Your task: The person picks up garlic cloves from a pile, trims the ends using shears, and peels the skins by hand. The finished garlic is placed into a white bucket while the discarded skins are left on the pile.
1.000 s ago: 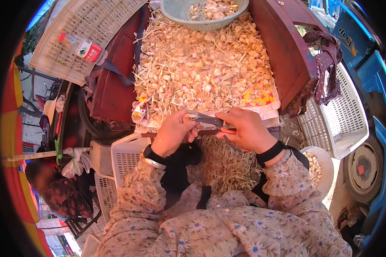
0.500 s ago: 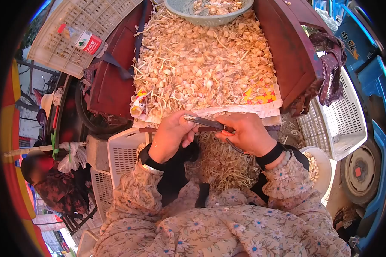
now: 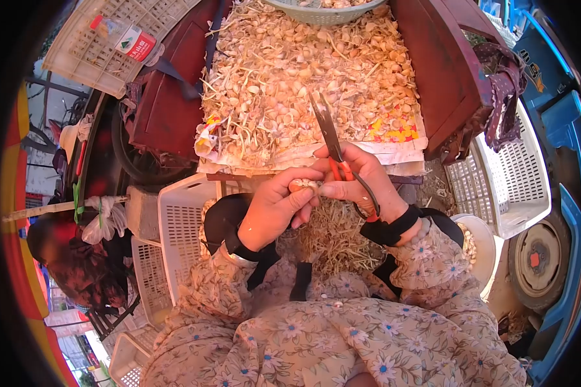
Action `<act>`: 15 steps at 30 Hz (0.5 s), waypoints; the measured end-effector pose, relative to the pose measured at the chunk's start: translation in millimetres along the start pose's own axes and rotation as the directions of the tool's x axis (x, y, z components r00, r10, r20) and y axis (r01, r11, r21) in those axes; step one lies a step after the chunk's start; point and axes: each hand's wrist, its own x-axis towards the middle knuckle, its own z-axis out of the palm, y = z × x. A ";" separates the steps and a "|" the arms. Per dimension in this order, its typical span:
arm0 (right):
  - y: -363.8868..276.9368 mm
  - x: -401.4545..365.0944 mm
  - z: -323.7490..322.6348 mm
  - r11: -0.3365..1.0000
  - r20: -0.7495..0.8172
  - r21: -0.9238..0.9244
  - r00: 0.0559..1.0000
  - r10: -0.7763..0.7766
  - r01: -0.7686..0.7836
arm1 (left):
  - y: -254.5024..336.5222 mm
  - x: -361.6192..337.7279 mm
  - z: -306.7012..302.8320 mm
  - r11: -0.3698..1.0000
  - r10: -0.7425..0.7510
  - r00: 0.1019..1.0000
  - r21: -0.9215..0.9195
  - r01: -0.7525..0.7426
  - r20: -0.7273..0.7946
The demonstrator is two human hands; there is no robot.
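Note:
My left hand (image 3: 272, 209) and my right hand (image 3: 361, 184) meet over my lap, and both pinch a small pale garlic bulb (image 3: 305, 185) between their fingertips. The right hand also grips scissors (image 3: 332, 138) with orange-lined handles, whose dark blades are closed and point up and away over the heap. A big heap of garlic bulbs and dry stalks (image 3: 303, 77) lies on a printed sheet just beyond the hands. Cut stalks and roots (image 3: 332, 235) are piled below my wrists.
A green basket (image 3: 323, 9) with garlic sits at the far end of the heap. White slotted crates stand at the left (image 3: 184, 226), the right (image 3: 513, 174) and the upper left (image 3: 103, 58). A white bowl (image 3: 481, 248) is by my right elbow. A dark red cart wall (image 3: 442, 71) flanks the heap.
The scissors swung from lying flat across the bulb to pointing upward. Both hands drew together and shifted slightly right, with the bulb now pinched between their fingertips.

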 end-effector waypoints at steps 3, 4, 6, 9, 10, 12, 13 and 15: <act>9.0 1.7 -7.1 0.997 0.063 -0.071 0.997 0.040 -0.036 | -1.7 -2.0 6.5 1.000 -0.009 0.999 0.001 0.009 0.032; 10.6 2.3 -6.7 0.996 0.062 -0.076 0.997 0.055 -0.051 | -0.5 -3.8 7.6 0.999 -0.030 0.999 -0.034 0.031 0.035; 9.3 0.7 -4.3 0.994 0.040 -0.083 0.997 0.070 -0.067 | 1.7 -7.9 10.2 0.992 -0.067 0.997 -0.108 0.071 0.044; 3.2 -4.3 1.3 0.990 0.018 -0.079 0.993 0.117 -0.115 | -3.3 -13.4 12.0 0.965 -0.026 0.997 -0.260 0.046 0.079; 4.1 -4.3 3.5 0.991 0.022 -0.050 0.992 0.126 -0.125 | -5.1 -13.6 12.2 0.967 -0.019 0.998 -0.252 0.034 0.058; 6.5 -4.7 5.2 0.989 0.025 -0.043 0.990 0.141 -0.139 | -7.9 -13.0 13.6 0.972 -0.005 1.000 -0.233 0.009 0.018; 9.2 -3.8 4.2 0.987 0.024 -0.068 0.989 0.144 -0.142 | -7.1 -14.7 15.2 0.974 -0.011 1.000 -0.225 0.009 -0.010; 13.8 -2.1 5.3 0.987 0.040 -0.069 0.988 0.148 -0.145 | -6.9 -22.7 19.7 0.977 -0.017 0.997 -0.212 0.001 -0.071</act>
